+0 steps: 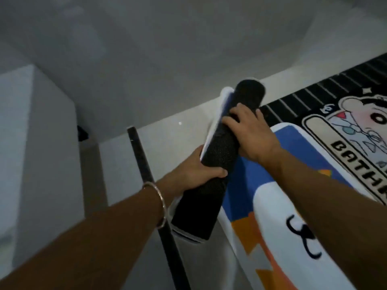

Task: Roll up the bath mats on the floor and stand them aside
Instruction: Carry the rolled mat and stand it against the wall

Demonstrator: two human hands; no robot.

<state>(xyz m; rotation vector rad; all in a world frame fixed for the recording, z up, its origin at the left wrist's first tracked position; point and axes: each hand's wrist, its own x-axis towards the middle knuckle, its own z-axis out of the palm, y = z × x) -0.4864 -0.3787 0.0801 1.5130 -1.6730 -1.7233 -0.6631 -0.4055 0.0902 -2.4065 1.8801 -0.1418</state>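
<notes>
A rolled-up bath mat (217, 151), black rubber backing outward with a white and blue edge showing, is held slanted above the floor. My left hand (201, 166) grips its middle from the left side. My right hand (251, 130) grips it higher up from the right. Under the roll a blue, white and orange mat (272, 206) lies flat on the floor. A black striped mat with a cartoon figure and lettering (343, 130) lies flat beyond it at the right.
A thin black strip (144, 164) runs along the pale floor left of the mats. A white block or cabinet (37, 143) stands at the left. A white wall (146, 59) rises behind the mats.
</notes>
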